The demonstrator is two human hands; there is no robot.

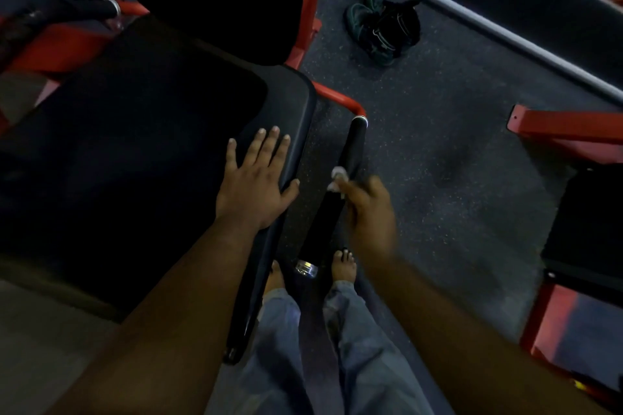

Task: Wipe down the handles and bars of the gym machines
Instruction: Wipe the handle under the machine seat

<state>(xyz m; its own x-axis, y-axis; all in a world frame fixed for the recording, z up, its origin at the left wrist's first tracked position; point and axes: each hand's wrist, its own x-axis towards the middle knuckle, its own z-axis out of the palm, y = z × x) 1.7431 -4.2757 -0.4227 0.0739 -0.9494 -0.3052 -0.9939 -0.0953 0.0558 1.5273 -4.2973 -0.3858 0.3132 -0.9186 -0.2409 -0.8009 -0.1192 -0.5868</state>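
A black padded handle (328,209) with silver end caps runs from a red frame tube (337,99) down toward my feet. My right hand (367,212) is blurred beside the handle's middle and pinches a small white cloth (337,178) against the grip. My left hand (258,180) lies flat with straight, spread fingers on the right edge of the machine's black seat pad (141,152). A second black handle (97,8) with a silver cap sits at the upper left, far from both hands.
Dark speckled rubber floor (438,145) spreads to the right. A pair of dark shoes (381,27) lies near a grey rail (488,23) at the top. Red frame parts (566,126) and a black pad (586,222) stand at the right. My bare feet (344,266) are below the handle.
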